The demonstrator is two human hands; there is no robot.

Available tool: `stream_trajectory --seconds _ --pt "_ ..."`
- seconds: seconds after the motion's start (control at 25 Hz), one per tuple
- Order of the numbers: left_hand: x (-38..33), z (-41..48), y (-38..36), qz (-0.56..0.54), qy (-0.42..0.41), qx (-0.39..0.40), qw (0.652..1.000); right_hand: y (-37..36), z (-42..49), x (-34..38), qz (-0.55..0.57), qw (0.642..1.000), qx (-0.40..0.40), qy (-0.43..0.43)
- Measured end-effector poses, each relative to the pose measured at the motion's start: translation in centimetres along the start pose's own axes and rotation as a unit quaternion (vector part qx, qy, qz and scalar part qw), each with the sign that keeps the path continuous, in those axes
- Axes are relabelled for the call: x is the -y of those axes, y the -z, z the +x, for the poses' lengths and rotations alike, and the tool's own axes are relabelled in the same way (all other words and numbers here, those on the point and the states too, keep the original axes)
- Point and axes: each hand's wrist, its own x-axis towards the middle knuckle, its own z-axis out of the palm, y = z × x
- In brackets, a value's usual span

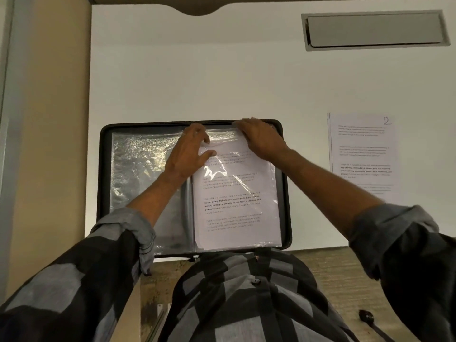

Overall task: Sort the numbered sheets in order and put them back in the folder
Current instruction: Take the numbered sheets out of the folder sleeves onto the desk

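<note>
While easing sheet (237,206) into right sleeve (222,135), step: filing, nearly seated.
Folder (286,193): open on desk (222,82), near edge.
Left hand (190,154): thumb and fingers pinching sleeve mouth.
Right hand (261,139): fingers curled over sleeve top, gripping.
Next: let go, fetch sheet 2 (362,154), lying well right of folder.
Obstruction: none seen; cable slot (375,30) far back.

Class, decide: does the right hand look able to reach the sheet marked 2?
Probably yes: the sheet marked 2 lies uncovered on the table right of the folder, nothing between; the right hand is busy at the plastic sleeve.
</note>
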Motion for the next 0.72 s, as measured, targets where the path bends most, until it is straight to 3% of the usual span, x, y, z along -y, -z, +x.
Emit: stream_trajectory --seconds 0.12,0.24,0.4,0.56,0.72 --pt "0.4 1.0 1.1 0.02 -0.031 0.03 0.999 1.5 3.3 1.0 0.006 0.994 0.108 0.019" --pt "0.4 2.2 1.8 0.045 -0.031 0.064 0.996 3.2 5.8 1.2 0.006 0.986 0.16 0.038" --pt "-0.6 4.4 3.0 0.057 0.005 0.148 0.987 4.2 7.4 0.7 0.007 0.957 0.288 -0.005" --pt "-1.3 8.2 4.3 0.01 0.105 0.223 0.969 3.4 8.0 1.0 -0.006 0.953 0.302 -0.028" --pt "-1.2 10.9 4.2 0.009 0.084 0.33 0.94 3.7 8.9 1.1 -0.002 0.934 0.353 -0.064"
